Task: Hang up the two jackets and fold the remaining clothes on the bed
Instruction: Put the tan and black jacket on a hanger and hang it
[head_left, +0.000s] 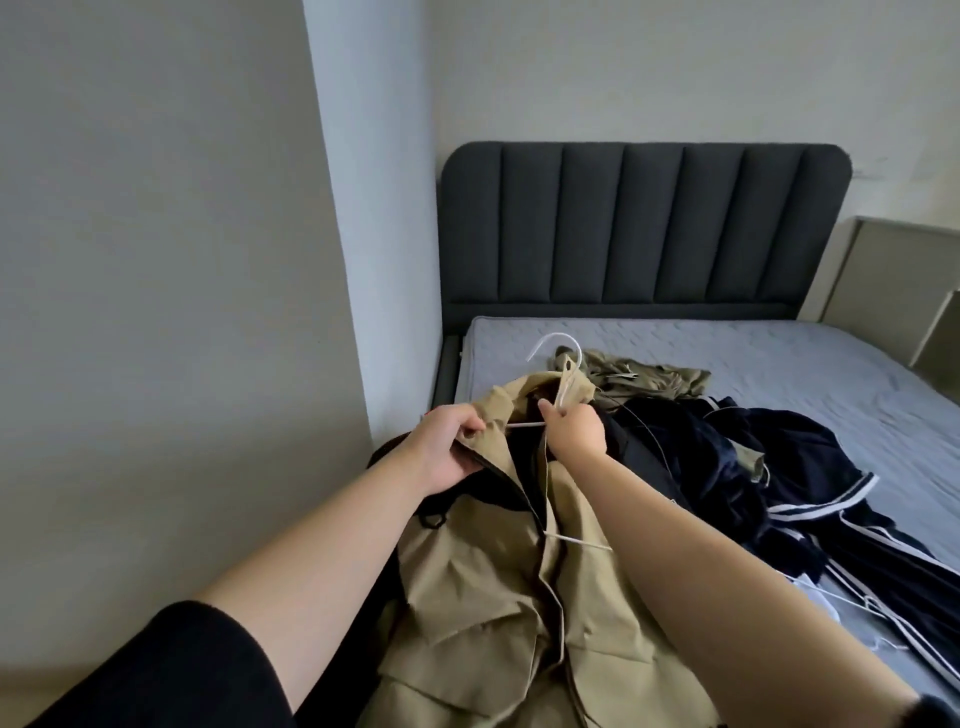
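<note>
A tan jacket (483, 597) with dark lining hangs in front of me over the bed's near corner. My left hand (447, 447) grips its collar on the left side. My right hand (574, 431) pinches the neck of a white wire hanger (558, 348) whose hook rises above the collar. One hanger arm (576, 542) pokes out of the jacket front. A navy garment with white stripes (769, 478) lies crumpled on the bed to the right. An olive garment (649, 376) lies beyond it.
The grey mattress (779, 353) runs to a dark padded headboard (644, 228). A white wall corner (374, 234) stands close on the left. A beige bedside unit (893, 286) is at the far right. Another white hanger (852, 603) lies near the striped clothes.
</note>
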